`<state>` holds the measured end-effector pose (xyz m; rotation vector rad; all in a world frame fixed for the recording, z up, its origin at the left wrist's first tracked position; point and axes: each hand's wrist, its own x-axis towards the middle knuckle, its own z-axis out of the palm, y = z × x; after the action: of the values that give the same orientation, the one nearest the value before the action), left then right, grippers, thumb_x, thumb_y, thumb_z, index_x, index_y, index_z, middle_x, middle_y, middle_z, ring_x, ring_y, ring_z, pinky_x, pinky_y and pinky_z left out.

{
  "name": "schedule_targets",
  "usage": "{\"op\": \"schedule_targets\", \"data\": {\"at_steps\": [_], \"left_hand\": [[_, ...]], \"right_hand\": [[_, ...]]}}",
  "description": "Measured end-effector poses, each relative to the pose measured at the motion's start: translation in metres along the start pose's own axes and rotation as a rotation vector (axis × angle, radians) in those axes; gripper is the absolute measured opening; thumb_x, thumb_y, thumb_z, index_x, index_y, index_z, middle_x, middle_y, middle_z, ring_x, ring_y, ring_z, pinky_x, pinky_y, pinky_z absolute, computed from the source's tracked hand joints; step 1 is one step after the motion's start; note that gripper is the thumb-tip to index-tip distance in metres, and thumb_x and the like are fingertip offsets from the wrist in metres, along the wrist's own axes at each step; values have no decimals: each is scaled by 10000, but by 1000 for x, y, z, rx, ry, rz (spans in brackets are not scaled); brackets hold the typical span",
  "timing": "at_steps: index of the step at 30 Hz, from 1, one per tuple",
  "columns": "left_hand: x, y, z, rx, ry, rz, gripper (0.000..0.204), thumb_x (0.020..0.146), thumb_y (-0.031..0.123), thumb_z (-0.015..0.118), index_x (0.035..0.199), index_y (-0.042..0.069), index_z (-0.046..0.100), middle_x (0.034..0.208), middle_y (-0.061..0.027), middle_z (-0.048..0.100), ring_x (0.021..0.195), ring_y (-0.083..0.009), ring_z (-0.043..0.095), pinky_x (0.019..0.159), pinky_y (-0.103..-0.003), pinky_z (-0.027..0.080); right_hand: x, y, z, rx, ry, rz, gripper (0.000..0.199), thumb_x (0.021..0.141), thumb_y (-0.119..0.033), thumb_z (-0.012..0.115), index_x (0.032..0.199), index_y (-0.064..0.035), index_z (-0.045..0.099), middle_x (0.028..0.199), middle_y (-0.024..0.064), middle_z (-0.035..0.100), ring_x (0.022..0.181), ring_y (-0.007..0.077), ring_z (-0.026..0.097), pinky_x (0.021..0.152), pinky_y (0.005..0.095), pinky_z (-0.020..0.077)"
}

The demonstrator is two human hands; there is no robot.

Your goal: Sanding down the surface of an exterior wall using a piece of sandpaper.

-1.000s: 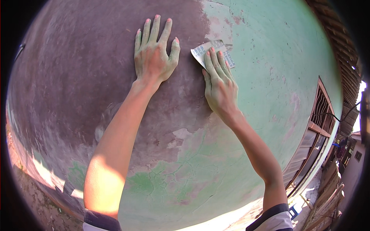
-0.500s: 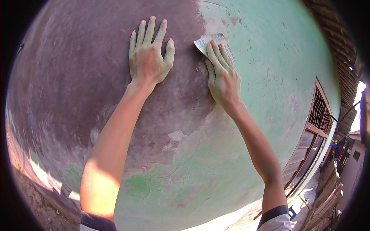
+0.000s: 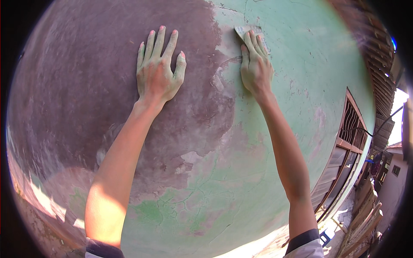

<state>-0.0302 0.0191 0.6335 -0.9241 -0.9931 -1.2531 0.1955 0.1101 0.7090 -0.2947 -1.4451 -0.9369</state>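
A wall fills the view, with a dark purple-brown patch (image 3: 94, 86) on the left and pale green paint (image 3: 301, 64) on the right. My left hand (image 3: 158, 73) lies flat against the dark patch, fingers spread, holding nothing. Under the fingers of my right hand (image 3: 258, 71) is a sheet of sandpaper (image 3: 258, 31), pressed to the green paint just right of the ragged border. Its printed backing faces me, and its upper left corner lifts off the wall. Pale green dust coats both hands.
Cracked, flaking paint (image 3: 191, 159) runs along the patch's lower edge. Further right, the wall has a wood-framed window (image 3: 340, 159) with a grille, below tiled eaves (image 3: 380, 56). Wooden planks (image 3: 365, 210) and a blue object (image 3: 327, 236) are at the lower right.
My right hand has slid the sandpaper up and to the right along the wall, off the border onto green paint. My left hand stays flat on the dark patch; the view has shifted slightly.
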Motion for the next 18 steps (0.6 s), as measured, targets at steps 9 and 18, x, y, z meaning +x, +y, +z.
{"op": "schedule_targets", "data": {"at_steps": [9, 18], "left_hand": [[-6, -9, -6, 23, -2, -11, 547, 1019, 344, 474, 1537, 167, 454, 1620, -134, 362, 1507, -360, 297, 1235, -507, 206], [5, 5, -2, -6, -3, -1, 555, 1017, 329, 476, 1540, 144, 446, 1622, -148, 354, 1505, -370, 296, 1232, -512, 205]], "right_hand": [[-44, -45, 1, 58, -112, -101, 480, 1059, -277, 450, 1473, -38, 492, 1554, 121, 460, 1453, 331, 401, 1184, 429, 359], [77, 2, 33, -37, 89, 101, 507, 1076, -356, 378, 1508, -107, 469, 1583, 78, 425, 1486, 309, 350, 1203, 404, 330]]}}
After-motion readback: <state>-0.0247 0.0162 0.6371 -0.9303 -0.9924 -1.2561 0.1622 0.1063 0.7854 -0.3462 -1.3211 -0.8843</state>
